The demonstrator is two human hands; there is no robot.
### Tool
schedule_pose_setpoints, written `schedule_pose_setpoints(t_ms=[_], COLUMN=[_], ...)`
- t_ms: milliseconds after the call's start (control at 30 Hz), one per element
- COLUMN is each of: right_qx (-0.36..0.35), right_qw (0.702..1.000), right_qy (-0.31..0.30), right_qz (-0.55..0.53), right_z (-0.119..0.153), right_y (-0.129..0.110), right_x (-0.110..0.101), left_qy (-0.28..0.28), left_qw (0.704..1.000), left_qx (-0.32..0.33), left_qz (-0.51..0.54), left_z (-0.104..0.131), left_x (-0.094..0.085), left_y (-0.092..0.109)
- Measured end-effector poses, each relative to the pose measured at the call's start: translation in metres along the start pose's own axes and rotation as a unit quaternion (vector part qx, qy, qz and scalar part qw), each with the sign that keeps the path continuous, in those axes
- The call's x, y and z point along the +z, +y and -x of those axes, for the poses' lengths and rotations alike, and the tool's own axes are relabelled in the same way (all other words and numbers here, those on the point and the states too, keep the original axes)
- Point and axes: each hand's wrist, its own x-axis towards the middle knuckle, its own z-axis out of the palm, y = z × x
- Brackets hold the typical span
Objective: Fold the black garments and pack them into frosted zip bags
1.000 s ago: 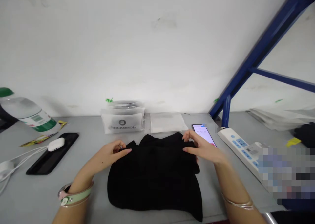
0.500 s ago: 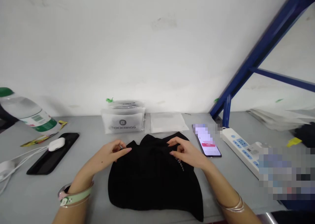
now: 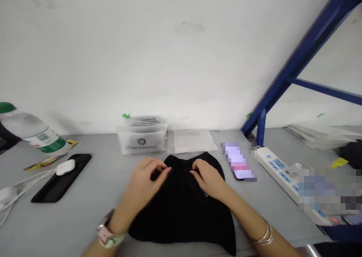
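A black cloth piece (image 3: 183,211) with small light lettering on its right part lies on the grey table, its lower right corner drawn to a point. My left hand (image 3: 145,183), slightly blurred, pinches the folded upper edge near the middle with thumb and forefinger. A short way to the right, my right hand (image 3: 207,176) is closed on the same edge, its fingertips partly hidden in the dark fabric. Some of the cloth stands up behind both hands.
Translucent ROCKBROS pouches (image 3: 144,140) and a flat white pouch (image 3: 194,141) are by the wall. To the right lie a lit phone (image 3: 237,161) and a power strip (image 3: 283,176). At left are a bottle (image 3: 36,130), a black phone (image 3: 53,189) and a white earbud case (image 3: 65,167).
My left hand has moved right along the upper edge, closer to my right hand, and the cloth's left side has drawn inward. My right hand has shifted slightly.
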Motion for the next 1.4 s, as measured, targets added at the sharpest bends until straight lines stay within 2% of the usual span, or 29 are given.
schedule_pose_setpoints(t_ms=[67,133,200,267,367,433,567,667,767,833,900,1000,1067,1133,1200,1267,1333,1400], right_qx=[0.008,0.012,0.009,0.006,0.010,0.005,0.038,0.111,0.137,0.134,0.135,0.162,0.193,0.220,0.243,0.261,0.261,0.234], right_qw=[0.999,0.999,1.000,0.999,0.991,0.990,0.999,0.993,0.988,0.977,0.958,0.935,0.933,0.933,0.926,0.909,0.886,0.861], right_qy=[-0.008,-0.007,0.000,0.000,-0.019,-0.022,0.022,0.002,-0.055,-0.081,-0.094,-0.076,-0.044,-0.021,-0.014,-0.020,-0.026,-0.034], right_qz=[0.044,0.049,0.011,-0.052,-0.129,-0.139,-0.029,0.033,-0.049,-0.146,-0.235,-0.306,-0.302,-0.284,-0.287,-0.324,-0.382,-0.449], right_z=[0.000,-0.001,-0.002,-0.003,-0.006,-0.007,-0.004,0.001,0.004,0.005,0.006,0.006,0.006,0.005,0.004,0.004,0.003,0.003], right_y=[-0.001,-0.001,0.002,0.007,0.011,0.010,0.006,0.004,0.006,0.008,0.011,0.015,0.015,0.012,0.006,-0.002,-0.010,-0.016], right_x=[0.004,0.004,0.002,-0.002,-0.008,-0.009,-0.007,-0.009,-0.014,-0.018,-0.023,-0.029,-0.031,-0.031,-0.028,-0.024,-0.020,-0.015], left_qy=[-0.064,-0.081,-0.087,-0.098,-0.102,-0.100,-0.137,-0.155,-0.181,-0.191,-0.176,-0.148,-0.155,-0.173,-0.190,-0.209,-0.222,-0.209], left_qw=[0.997,0.996,0.995,0.994,0.995,0.995,0.990,0.985,0.980,0.979,0.983,0.988,0.982,0.976,0.975,0.974,0.968,0.961], left_qx=[0.031,0.025,0.010,-0.002,-0.016,-0.020,-0.035,-0.069,-0.086,-0.074,-0.042,0.044,0.094,0.112,0.106,0.088,0.049,-0.010], left_qz=[-0.002,-0.032,-0.048,-0.038,-0.010,-0.010,-0.027,-0.012,0.013,0.017,0.004,-0.025,-0.048,-0.065,-0.050,0.016,0.105,0.178], left_z=[0.013,0.025,0.034,0.038,0.038,0.038,0.036,0.032,0.028,0.027,0.028,0.033,0.038,0.040,0.038,0.033,0.027,0.022], left_x=[0.025,0.047,0.060,0.064,0.059,0.055,0.051,0.048,0.043,0.041,0.042,0.050,0.056,0.059,0.055,0.046,0.035,0.028], left_y=[0.026,0.045,0.055,0.056,0.052,0.050,0.046,0.044,0.041,0.038,0.036,0.036,0.039,0.041,0.041,0.041,0.039,0.038])
